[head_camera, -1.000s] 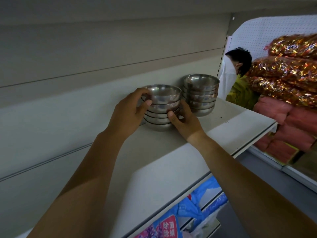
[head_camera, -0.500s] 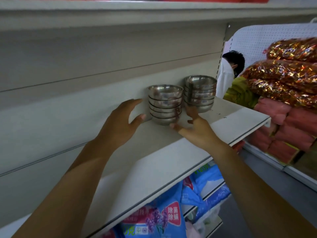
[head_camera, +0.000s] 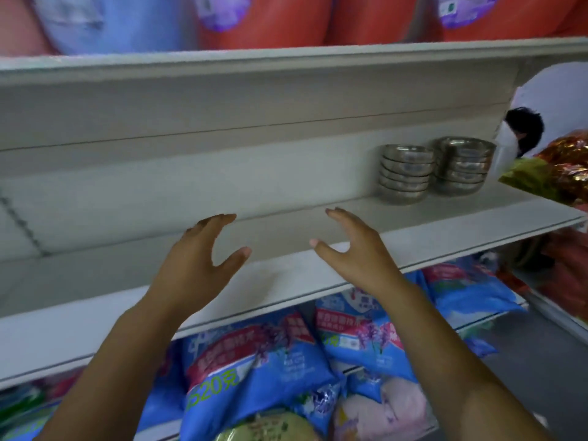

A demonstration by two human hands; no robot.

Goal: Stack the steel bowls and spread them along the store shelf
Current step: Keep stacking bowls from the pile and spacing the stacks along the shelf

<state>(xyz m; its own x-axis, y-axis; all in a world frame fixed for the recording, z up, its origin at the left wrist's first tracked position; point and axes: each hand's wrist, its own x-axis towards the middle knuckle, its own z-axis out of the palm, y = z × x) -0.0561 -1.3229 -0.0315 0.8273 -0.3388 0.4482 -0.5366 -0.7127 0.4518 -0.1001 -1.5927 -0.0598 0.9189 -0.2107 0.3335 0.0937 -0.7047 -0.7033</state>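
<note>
Two stacks of steel bowls stand side by side at the back right of the white store shelf (head_camera: 286, 249): the left stack (head_camera: 405, 175) and the right stack (head_camera: 463, 167), each several bowls high. My left hand (head_camera: 203, 259) and my right hand (head_camera: 353, 249) hover over the shelf's front part, fingers spread and relaxed, palms facing each other, holding nothing. Both hands are well to the left of the stacks and apart from them.
Blue and pink packaged bags (head_camera: 264, 354) fill the shelf below. Red and blue bags (head_camera: 261, 20) sit on the shelf above. To the right are gold-foil packs (head_camera: 569, 167) and another person's head (head_camera: 521, 132) beyond the shelf's end.
Both hands let go of the left bowl stack and drew back to the left along the shelf. The view swung left, so the stacks now sit far right.
</note>
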